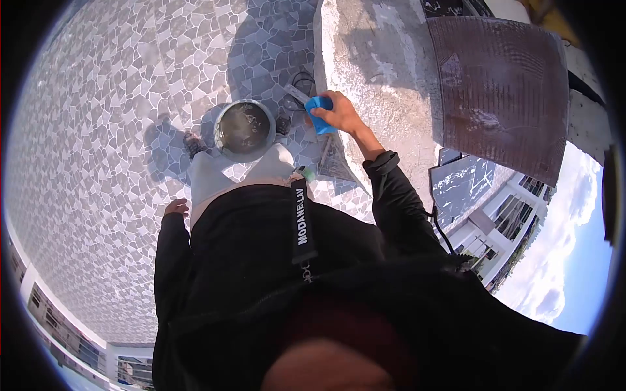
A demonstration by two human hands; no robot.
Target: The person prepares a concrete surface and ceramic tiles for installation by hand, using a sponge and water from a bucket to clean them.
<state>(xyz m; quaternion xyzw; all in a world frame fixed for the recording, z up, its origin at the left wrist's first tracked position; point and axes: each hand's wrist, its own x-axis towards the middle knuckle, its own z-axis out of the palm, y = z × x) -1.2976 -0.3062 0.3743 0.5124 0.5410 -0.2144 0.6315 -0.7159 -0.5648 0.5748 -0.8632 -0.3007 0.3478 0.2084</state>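
My right hand (340,115) is closed around a blue sponge (319,122), thumb on its near face. It holds the sponge at the edge of a rough, whitish concrete ledge (398,98). My left hand (177,207) hangs by my side with nothing in it, its fingers loosely apart. Between my feet and just ahead of me stands a round bucket (220,144) with murky grey-brown water (244,128) in it.
Patterned stone-look tiles (130,130) cover the floor. A flat grey tool (297,94) and a dark cable (304,79) lie by the ledge's foot. A brown ridged sheet (502,91) and a dark tile panel (462,186) rest at the right.
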